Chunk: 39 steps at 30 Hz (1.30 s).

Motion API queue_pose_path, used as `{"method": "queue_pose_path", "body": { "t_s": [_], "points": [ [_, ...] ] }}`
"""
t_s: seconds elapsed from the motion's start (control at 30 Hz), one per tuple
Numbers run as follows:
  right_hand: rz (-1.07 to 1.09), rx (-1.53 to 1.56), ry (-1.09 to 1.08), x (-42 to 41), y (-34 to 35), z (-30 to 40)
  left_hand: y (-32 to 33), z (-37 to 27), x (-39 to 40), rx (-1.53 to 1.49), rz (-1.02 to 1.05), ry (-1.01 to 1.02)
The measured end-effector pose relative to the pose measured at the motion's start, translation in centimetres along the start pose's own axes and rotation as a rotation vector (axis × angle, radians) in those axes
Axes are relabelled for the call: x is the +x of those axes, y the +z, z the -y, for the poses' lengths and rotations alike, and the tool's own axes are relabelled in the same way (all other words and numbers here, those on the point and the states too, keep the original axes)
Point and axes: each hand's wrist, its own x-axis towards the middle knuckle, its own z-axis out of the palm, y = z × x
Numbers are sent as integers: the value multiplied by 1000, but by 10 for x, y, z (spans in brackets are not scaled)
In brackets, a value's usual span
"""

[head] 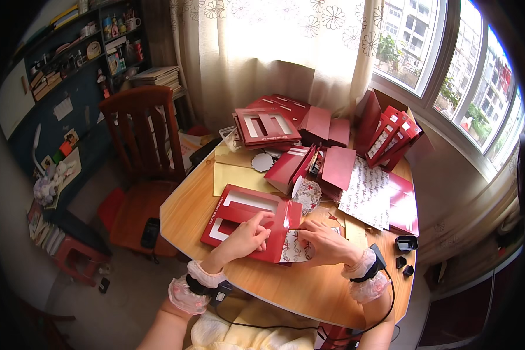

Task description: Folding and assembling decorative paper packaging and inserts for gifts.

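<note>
A flat red cardboard box (245, 221) with cut-out windows lies before me near the table's front edge. My left hand (247, 236) rests across its face, fingers partly curled and gripping nothing visible. At the box's right end, my right hand (330, 243) pinches a white card wallet (295, 247) with a printed leaf pattern. This wallet lies partly at the box's end, beside a raised red flap (294, 214). My right fingers cover its upper edge, so how far it sits inside the box cannot be seen.
Behind stand stacked red window boxes (267, 127), folded red wallets (337, 164) and patterned sheets (367, 192). A red container (372, 127) holds packed boxes at the back right. Small black parts (406, 243) lie at the right edge. A cable (271, 327) runs between my wrists.
</note>
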Motion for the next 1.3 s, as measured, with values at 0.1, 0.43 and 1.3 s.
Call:
{"method": "queue_pose_path", "body": {
  "t_s": [0.1,0.43,1.3],
  "points": [
    [-9,27,-29,0,3,-8,-6,-5,-3,266,-31,151],
    [-42,-19,-63,-1,6,-14,-49,7,-6,1046,-274,431],
    [46,234,-38,-8,0,-27,-37,15,20,1025,-47,507]
  ]
}}
